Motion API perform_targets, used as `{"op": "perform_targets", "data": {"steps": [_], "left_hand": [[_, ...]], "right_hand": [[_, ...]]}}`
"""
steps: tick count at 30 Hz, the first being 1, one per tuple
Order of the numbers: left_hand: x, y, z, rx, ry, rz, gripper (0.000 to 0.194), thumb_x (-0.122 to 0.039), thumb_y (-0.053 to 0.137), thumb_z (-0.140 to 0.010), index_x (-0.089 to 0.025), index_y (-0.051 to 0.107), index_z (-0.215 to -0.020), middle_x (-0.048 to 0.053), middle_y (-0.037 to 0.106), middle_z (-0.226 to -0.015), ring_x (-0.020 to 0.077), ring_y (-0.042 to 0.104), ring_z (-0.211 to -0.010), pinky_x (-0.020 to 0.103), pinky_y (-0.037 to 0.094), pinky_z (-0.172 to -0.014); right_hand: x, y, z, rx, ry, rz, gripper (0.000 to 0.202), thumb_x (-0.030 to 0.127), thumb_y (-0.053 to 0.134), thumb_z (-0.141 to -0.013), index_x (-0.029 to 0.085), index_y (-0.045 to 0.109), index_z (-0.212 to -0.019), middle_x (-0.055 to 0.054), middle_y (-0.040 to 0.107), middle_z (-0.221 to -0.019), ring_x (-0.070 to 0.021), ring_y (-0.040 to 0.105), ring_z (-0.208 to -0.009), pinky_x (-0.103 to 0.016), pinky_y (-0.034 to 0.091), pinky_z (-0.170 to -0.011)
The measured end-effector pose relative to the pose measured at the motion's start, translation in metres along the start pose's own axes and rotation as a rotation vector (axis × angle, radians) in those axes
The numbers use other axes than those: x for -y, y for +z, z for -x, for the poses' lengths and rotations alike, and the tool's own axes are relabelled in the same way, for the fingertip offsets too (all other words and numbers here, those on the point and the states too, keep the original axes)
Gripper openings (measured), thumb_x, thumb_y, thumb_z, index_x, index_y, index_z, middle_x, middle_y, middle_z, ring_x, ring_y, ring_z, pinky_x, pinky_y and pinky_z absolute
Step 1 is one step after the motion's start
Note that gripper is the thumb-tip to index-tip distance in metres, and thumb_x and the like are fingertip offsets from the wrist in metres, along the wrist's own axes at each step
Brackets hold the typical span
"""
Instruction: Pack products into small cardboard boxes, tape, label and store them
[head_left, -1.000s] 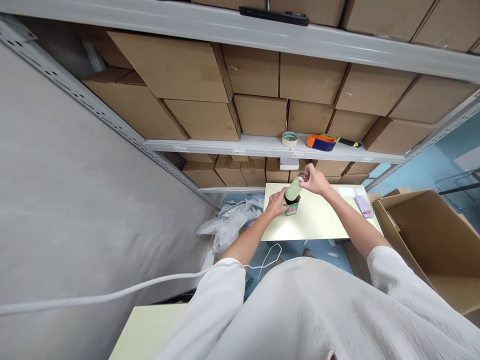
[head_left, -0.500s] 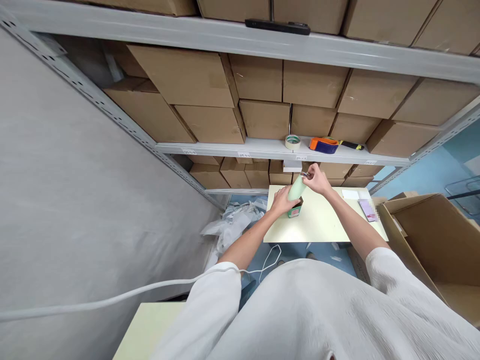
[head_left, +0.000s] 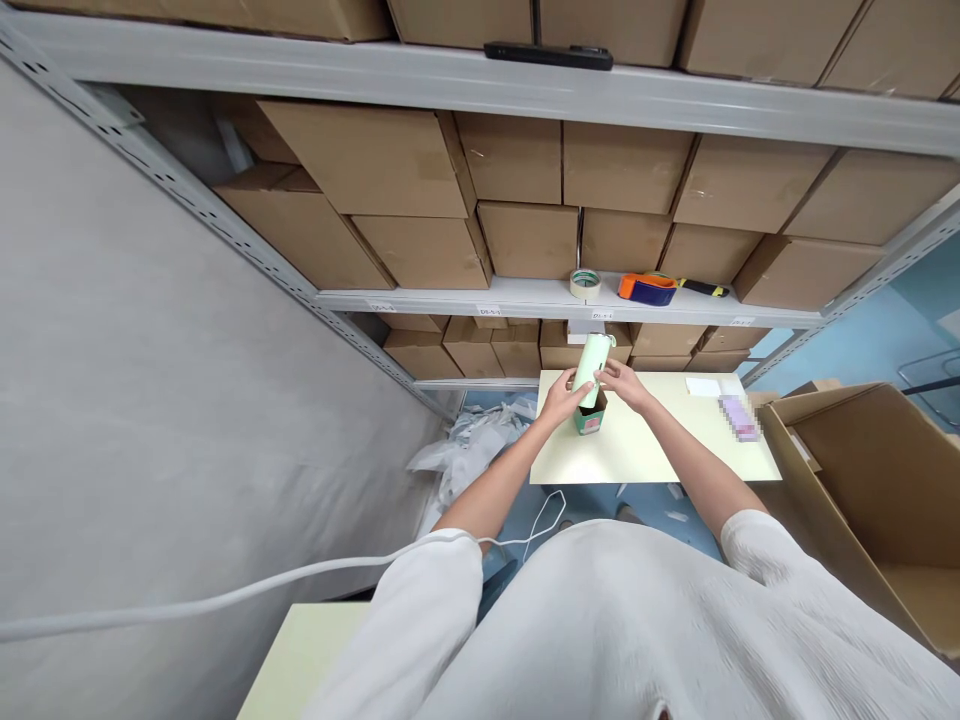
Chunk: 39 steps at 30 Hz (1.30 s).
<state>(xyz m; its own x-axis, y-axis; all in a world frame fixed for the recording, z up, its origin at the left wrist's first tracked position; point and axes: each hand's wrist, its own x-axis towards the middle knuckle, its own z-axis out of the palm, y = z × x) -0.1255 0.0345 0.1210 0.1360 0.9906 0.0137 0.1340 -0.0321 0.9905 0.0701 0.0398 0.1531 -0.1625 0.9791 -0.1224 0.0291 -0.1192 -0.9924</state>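
A pale green cylinder, like a bottle or tumbler (head_left: 593, 362), leans slightly right with a small loop at its top. My left hand (head_left: 564, 397) is wrapped round its lower left side. My right hand (head_left: 624, 384) touches its right side with the fingertips, the fingers bent. Directly below the cylinder stands a small green box (head_left: 589, 422) with an open top and a pink patch, on the pale yellow table (head_left: 645, 450). Whether the cylinder's base is inside the box is hard to tell.
Shelves of cardboard boxes (head_left: 529, 240) rise behind the table. Tape (head_left: 585, 284) and an orange-blue item (head_left: 647, 289) lie on a shelf. A large open carton (head_left: 862, 480) stands right. A white cable (head_left: 300, 573) crosses my left arm.
The cylinder has become more upright, and its top now shows a closed lid with a loop. My right hand has moved down from the top to the cylinder's side.
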Motion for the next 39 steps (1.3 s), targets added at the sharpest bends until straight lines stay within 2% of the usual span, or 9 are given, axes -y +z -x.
{"op": "perform_targets", "data": {"steps": [5,11,18,22,24,29,34,36,39], "left_hand": [[-0.009,-0.002,0.006,0.014,0.029,-0.272,0.058,-0.040,0.093,-0.077,-0.021,0.075,-0.128,0.012,0.072,-0.124,0.0349,0.068,-0.123,0.045,0.055,-0.108],[-0.010,0.000,0.006,0.049,0.019,-0.081,0.065,-0.036,0.088,-0.083,-0.022,0.063,-0.141,0.012,0.073,-0.132,0.0286,0.071,-0.120,0.042,0.056,-0.105],[-0.014,0.000,0.009,0.056,0.031,-0.274,0.065,-0.037,0.093,-0.075,-0.020,0.071,-0.134,0.014,0.069,-0.131,0.0319,0.071,-0.115,0.045,0.056,-0.105],[-0.015,0.003,0.010,0.054,0.033,-0.138,0.070,-0.030,0.088,-0.081,-0.020,0.059,-0.144,0.014,0.071,-0.136,0.0289,0.071,-0.120,0.042,0.057,-0.104],[-0.015,0.004,0.011,0.082,0.035,-0.082,0.069,-0.030,0.084,-0.084,-0.021,0.055,-0.146,0.014,0.071,-0.138,0.0276,0.070,-0.123,0.040,0.057,-0.103],[-0.016,0.004,0.012,0.037,0.042,-0.262,0.070,-0.035,0.091,-0.077,-0.022,0.062,-0.140,0.015,0.066,-0.141,0.0302,0.069,-0.120,0.043,0.056,-0.105],[-0.015,0.004,0.013,0.026,0.032,-0.160,0.066,-0.029,0.087,-0.081,-0.022,0.060,-0.141,0.013,0.073,-0.132,0.0287,0.071,-0.118,0.041,0.057,-0.101],[-0.016,0.005,0.015,0.049,0.029,-0.115,0.063,-0.029,0.084,-0.084,-0.022,0.059,-0.142,0.012,0.073,-0.133,0.0283,0.071,-0.120,0.040,0.057,-0.101],[-0.021,0.007,0.019,0.055,0.056,-0.181,0.067,-0.031,0.088,-0.080,-0.023,0.061,-0.140,0.012,0.070,-0.136,0.0303,0.069,-0.124,0.042,0.055,-0.104]], "right_hand": [[0.003,0.004,0.001,-0.085,0.042,0.057,0.066,0.055,0.100,-0.066,0.020,0.078,-0.116,-0.011,0.081,-0.113,-0.0245,0.073,-0.096,-0.040,0.064,-0.085],[0.007,0.000,0.003,-0.069,0.047,0.076,0.063,0.066,0.090,-0.074,0.020,0.076,-0.114,-0.010,0.081,-0.109,-0.0247,0.073,-0.098,-0.034,0.061,-0.078],[0.006,0.003,0.003,-0.138,0.007,0.152,0.062,0.063,0.095,-0.066,0.018,0.075,-0.104,-0.012,0.080,-0.109,-0.0255,0.072,-0.098,-0.037,0.061,-0.083],[0.007,0.003,0.004,-0.048,0.011,0.048,0.068,0.067,0.090,-0.072,0.019,0.074,-0.118,-0.012,0.080,-0.115,-0.0258,0.073,-0.099,-0.038,0.062,-0.082],[0.007,0.003,0.005,-0.051,-0.001,0.049,0.072,0.065,0.091,-0.070,0.019,0.073,-0.122,-0.013,0.079,-0.118,-0.0268,0.073,-0.102,-0.040,0.062,-0.085],[0.007,0.008,0.008,-0.147,-0.062,0.170,0.067,0.062,0.094,-0.066,0.018,0.075,-0.113,-0.014,0.078,-0.120,-0.0282,0.071,-0.105,-0.043,0.061,-0.092],[0.007,0.009,0.012,-0.053,-0.046,0.050,0.068,0.061,0.093,-0.069,0.020,0.072,-0.119,-0.012,0.079,-0.121,-0.0291,0.071,-0.110,-0.042,0.063,-0.090],[0.007,0.009,0.012,-0.081,-0.027,0.055,0.070,0.059,0.095,-0.066,0.020,0.071,-0.119,-0.013,0.079,-0.120,-0.0292,0.072,-0.111,-0.042,0.063,-0.091],[0.006,0.011,0.013,-0.168,-0.034,0.119,0.071,0.058,0.098,-0.062,0.019,0.072,-0.114,-0.014,0.078,-0.121,-0.0292,0.071,-0.112,-0.042,0.062,-0.093]]}}
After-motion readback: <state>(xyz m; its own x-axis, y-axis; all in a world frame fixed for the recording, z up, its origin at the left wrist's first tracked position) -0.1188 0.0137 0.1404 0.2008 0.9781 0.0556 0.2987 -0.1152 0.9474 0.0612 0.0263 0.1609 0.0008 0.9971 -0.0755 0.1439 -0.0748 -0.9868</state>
